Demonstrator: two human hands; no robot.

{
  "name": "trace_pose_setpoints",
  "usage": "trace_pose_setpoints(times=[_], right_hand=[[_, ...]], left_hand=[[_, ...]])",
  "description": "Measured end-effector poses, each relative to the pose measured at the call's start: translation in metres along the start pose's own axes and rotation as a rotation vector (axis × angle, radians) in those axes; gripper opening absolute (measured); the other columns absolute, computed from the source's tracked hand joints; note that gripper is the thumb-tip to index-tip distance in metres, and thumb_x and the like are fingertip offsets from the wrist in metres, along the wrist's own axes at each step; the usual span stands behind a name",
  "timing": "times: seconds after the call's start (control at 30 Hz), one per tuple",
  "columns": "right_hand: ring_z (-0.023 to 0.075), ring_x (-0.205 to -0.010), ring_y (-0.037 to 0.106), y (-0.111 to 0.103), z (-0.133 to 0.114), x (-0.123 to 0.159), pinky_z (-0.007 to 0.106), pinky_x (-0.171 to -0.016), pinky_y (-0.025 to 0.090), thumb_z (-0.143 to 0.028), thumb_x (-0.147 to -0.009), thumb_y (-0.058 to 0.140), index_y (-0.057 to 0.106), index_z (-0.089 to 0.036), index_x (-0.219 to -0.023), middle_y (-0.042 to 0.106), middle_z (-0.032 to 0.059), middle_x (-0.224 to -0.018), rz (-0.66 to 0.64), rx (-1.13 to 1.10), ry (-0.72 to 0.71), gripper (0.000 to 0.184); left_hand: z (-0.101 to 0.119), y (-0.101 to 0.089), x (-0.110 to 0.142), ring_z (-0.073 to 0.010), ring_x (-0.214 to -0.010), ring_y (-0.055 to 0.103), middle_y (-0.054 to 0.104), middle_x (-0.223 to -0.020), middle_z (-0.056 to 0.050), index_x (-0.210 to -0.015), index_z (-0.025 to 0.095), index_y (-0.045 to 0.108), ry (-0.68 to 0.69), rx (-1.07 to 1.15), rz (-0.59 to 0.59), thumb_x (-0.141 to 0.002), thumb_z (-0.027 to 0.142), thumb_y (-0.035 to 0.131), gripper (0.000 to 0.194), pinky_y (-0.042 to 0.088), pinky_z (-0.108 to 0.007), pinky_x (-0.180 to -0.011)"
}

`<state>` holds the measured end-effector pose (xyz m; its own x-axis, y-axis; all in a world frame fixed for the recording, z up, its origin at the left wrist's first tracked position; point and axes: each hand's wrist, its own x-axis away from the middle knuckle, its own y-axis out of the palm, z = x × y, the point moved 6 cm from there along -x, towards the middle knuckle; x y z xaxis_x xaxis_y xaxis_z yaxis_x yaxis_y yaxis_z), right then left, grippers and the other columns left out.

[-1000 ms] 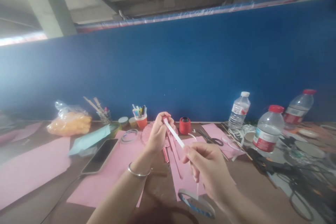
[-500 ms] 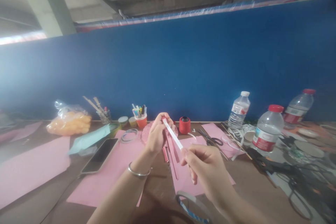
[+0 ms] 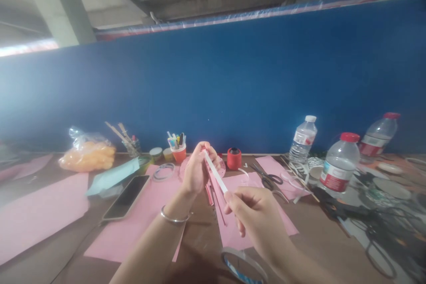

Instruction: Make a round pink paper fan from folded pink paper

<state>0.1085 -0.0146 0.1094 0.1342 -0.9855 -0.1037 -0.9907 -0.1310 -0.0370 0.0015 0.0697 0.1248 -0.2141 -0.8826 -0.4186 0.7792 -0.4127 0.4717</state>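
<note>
A narrow white strip [image 3: 215,173] is stretched between my two hands above the table. My left hand [image 3: 196,169], with a silver bangle on the wrist, pinches the strip's far end together with a thin red piece. My right hand [image 3: 254,217] is closed on the strip's near end. A tape roll [image 3: 244,265] lies below my right wrist at the table's front. Pink paper sheets [image 3: 146,213] and thin pink and red strips lie under my hands.
A phone [image 3: 126,202] lies left on pink paper. At the back stand an orange pen cup [image 3: 179,153], a red thread spool [image 3: 234,159], small jars and a bag of orange stuff [image 3: 87,154]. Scissors [image 3: 269,178], three water bottles [image 3: 339,164] and tangled cables fill the right.
My right hand has slid up along the strip toward my left hand, so the stretched length is shorter. The tape roll sits lower in view.
</note>
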Motion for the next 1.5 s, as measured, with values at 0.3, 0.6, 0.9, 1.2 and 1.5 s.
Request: trace_pose_setpoints(times=[0.3, 0.6, 0.9, 1.2, 1.5], right_hand=[[0.0055, -0.033, 0.036, 0.004, 0.007, -0.002, 0.017, -0.035, 0.028, -0.033, -0.074, 0.050, 0.052, -0.015, -0.050, 0.038, -0.0059, -0.036, 0.000, 0.010, 0.024, 0.031], [0.0055, -0.035, 0.037, 0.005, 0.008, -0.002, 0.016, -0.036, 0.029, -0.031, -0.075, 0.048, 0.051, -0.014, -0.052, 0.038, -0.0060, -0.038, -0.010, 0.012, 0.041, 0.028], [0.0055, -0.034, 0.036, 0.006, 0.018, -0.011, 0.016, -0.036, 0.027, -0.031, -0.076, 0.047, 0.052, -0.014, -0.053, 0.039, -0.0056, -0.036, -0.016, 0.027, 0.039, 0.029], [0.0057, -0.032, 0.037, 0.005, 0.032, -0.021, 0.016, -0.034, 0.028, -0.031, -0.077, 0.048, 0.054, -0.014, -0.054, 0.041, -0.0045, -0.035, 0.006, 0.020, 0.045, 0.029], [0.0056, -0.032, 0.035, 0.002, 0.031, -0.027, 0.019, -0.038, 0.031, -0.029, -0.078, 0.047, 0.055, -0.013, -0.051, 0.040, -0.0046, -0.032, -0.019, 0.014, 0.024, 0.032]], left_hand=[[0.002, 0.002, -0.001, -0.0070, -0.046, 0.035, 0.035, -0.060, 0.004, -0.078, 0.021, 0.039, 0.033, -0.032, 0.018, -0.082, 0.023, 0.038, 0.004, 0.032, -0.019, -0.044], [0.004, 0.003, -0.002, -0.0067, -0.046, 0.036, 0.035, -0.059, 0.005, -0.079, 0.021, 0.038, 0.053, -0.074, 0.062, -0.082, 0.018, 0.038, 0.004, 0.031, -0.018, -0.045], [0.008, -0.003, -0.001, -0.0081, -0.049, 0.040, 0.039, -0.059, 0.004, -0.079, 0.020, 0.040, 0.070, -0.040, 0.140, -0.076, 0.010, 0.036, 0.012, 0.034, -0.019, -0.048], [0.011, -0.006, 0.000, -0.0071, -0.051, 0.042, 0.041, -0.062, 0.004, -0.079, 0.021, 0.041, 0.147, -0.023, 0.216, -0.078, 0.012, 0.038, 0.009, 0.036, -0.019, -0.051], [0.015, -0.010, 0.002, -0.0070, -0.051, 0.043, 0.041, -0.063, 0.004, -0.079, 0.021, 0.042, 0.210, -0.041, 0.240, -0.078, 0.011, 0.036, 0.011, 0.035, -0.019, -0.050]])
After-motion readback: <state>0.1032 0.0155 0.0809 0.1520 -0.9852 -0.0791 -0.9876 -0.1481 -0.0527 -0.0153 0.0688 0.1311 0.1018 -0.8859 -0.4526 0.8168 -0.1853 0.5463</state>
